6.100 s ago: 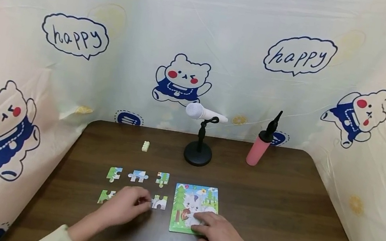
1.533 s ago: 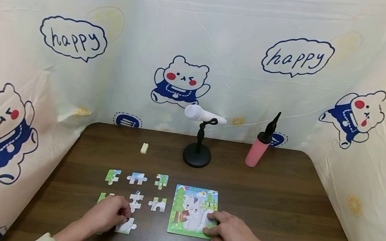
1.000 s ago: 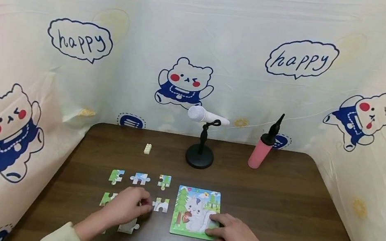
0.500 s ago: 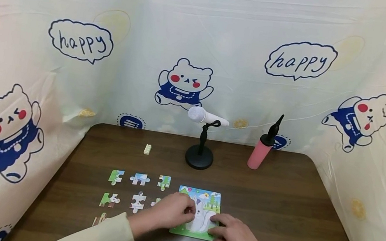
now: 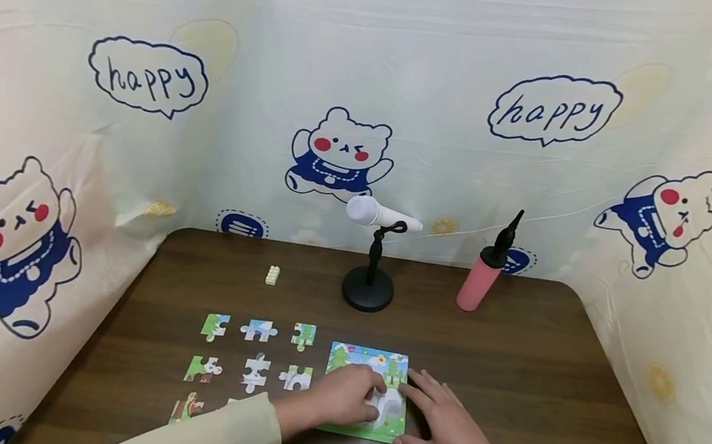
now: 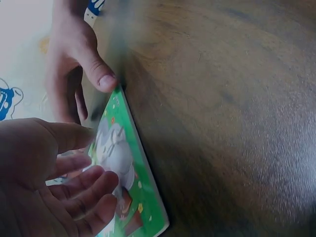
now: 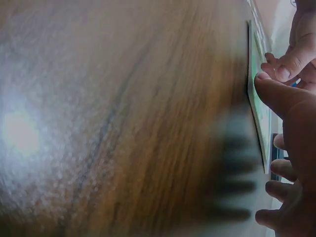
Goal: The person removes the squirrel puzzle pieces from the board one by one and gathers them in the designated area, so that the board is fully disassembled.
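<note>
A square picture puzzle (image 5: 390, 427) with a white squirrel on green lies flat on the table. My left hand (image 5: 344, 395) is over its middle, fingers bent and thumb apart from the index finger. In the left wrist view the left hand (image 6: 64, 182) shows no piece in its fingers. My right hand (image 5: 446, 427) lies at the puzzle's right edge, fingers spread, with fingertips and thumb right at the border. Left of the puzzle, loose jigsaw pieces are set out in rows, among them a grey-white piece (image 5: 255, 373) and a green piece (image 5: 304, 335); the left sleeve covers part of the lowest row.
A white microphone (image 5: 385, 215) on a black stand (image 5: 367, 289) is behind the puzzle. Further right stands a pink hand pump (image 5: 480, 279) with a black nozzle. A small cream toy brick (image 5: 273, 275) sits at the back left of the brown table (image 5: 516, 353).
My left hand has moved right from the loose pieces to over the puzzle. My right hand has slid off the picture to its right edge and spread its fingers.
</note>
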Available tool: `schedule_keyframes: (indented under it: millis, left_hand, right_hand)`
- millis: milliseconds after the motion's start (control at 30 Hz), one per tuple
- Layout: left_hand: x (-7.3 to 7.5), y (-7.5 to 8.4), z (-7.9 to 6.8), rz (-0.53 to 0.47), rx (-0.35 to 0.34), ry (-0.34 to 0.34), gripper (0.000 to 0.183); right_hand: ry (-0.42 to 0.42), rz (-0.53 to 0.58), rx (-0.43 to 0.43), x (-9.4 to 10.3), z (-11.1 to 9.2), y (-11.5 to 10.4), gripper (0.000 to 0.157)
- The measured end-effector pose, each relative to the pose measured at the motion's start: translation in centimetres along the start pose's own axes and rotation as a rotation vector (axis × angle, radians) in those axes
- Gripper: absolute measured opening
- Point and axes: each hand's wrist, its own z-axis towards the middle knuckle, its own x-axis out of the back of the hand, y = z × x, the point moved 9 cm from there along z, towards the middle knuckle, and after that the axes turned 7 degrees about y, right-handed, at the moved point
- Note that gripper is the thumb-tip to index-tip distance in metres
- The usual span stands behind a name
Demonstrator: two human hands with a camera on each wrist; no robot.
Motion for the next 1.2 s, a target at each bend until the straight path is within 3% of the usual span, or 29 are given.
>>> schedule_keyframes:
  millis: [267,567,933,1200]
  left_hand:
    - [-1.0,0.3,0.2,0.031,0.010,-0.050,0.039]
    - [-1.4,0.3,0.7,0.042,0.024,-0.031,0.043]
    - [-1.5,0.2,1.3,0.018,0.029,0.008,0.027]
    - [-1.0,0.3,1.4,-0.108,0.047,0.059,0.010]
  right_hand:
    - [-0.056,-0.013,-0.007,-0.5,0.1,0.3,0.075]
    - [-0.049,-0.006,-0.035,-0.1,0.5,0.2,0.075]
    - [-0.077,0.022,-0.085,-0.1,0.9,0.3,0.076]
    - [-0.057,0.030,-0.060,-0.1,0.8,-0.1,0.077]
